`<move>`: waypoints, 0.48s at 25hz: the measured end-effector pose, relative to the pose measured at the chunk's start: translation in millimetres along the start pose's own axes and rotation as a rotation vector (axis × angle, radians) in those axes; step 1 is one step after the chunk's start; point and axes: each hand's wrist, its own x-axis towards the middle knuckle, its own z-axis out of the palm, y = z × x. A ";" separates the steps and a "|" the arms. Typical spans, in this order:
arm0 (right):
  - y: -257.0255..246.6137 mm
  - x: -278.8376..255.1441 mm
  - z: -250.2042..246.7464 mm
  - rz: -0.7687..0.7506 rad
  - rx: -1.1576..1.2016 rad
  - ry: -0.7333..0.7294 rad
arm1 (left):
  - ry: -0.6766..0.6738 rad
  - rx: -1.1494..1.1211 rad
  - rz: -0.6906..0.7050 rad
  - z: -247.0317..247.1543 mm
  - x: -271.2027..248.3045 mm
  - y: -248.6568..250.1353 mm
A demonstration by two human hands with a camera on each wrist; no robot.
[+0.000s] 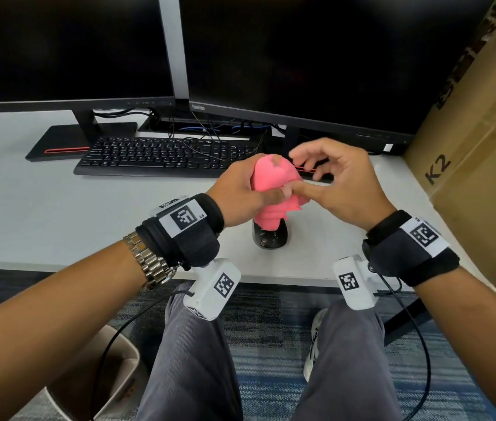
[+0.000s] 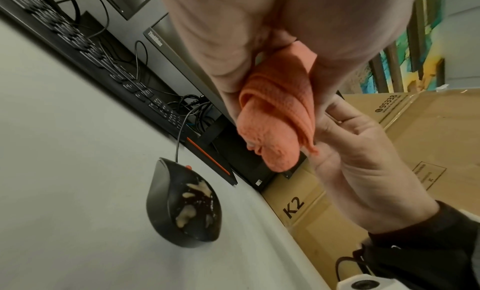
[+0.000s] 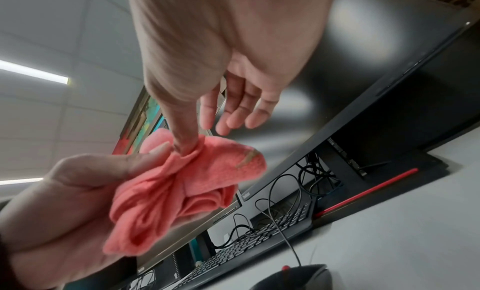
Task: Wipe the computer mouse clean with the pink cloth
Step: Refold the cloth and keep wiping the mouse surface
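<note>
My left hand [image 1: 240,192] grips the bunched pink cloth [image 1: 272,183] in the air, a little above the desk. The black wired mouse [image 1: 269,238] lies on the desk right beneath the cloth's hanging end, untouched. In the left wrist view the mouse [image 2: 182,204] carries beige smears on its top, and the cloth [image 2: 275,113] hangs from my palm. My right hand [image 1: 331,180] is beside the cloth; its thumb [image 3: 182,134] presses into a fold of the cloth [image 3: 182,181] while its other fingers [image 3: 233,118] stay spread and off it. A brownish stain shows on the cloth.
A black keyboard [image 1: 155,156] lies behind the mouse, under two dark monitors [image 1: 301,56]. The mouse cable [image 2: 182,126] runs back toward them. A cardboard box [image 1: 477,147] stands at the desk's right end. The white desk's [image 1: 58,214] front edge is near my knees, with a bin [image 1: 113,375] below left.
</note>
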 end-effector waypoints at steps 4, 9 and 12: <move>8.8 3.0 -2.0 0.137 0.182 -0.275 | -0.066 -0.084 0.027 1.0 -1.2 1.1; 11.6 1.3 -0.8 0.254 0.488 -0.301 | -0.081 0.162 0.053 4.6 5.2 -3.9; 11.3 -0.1 -4.3 0.265 0.481 -0.242 | -0.057 0.418 -0.003 4.0 11.8 -11.4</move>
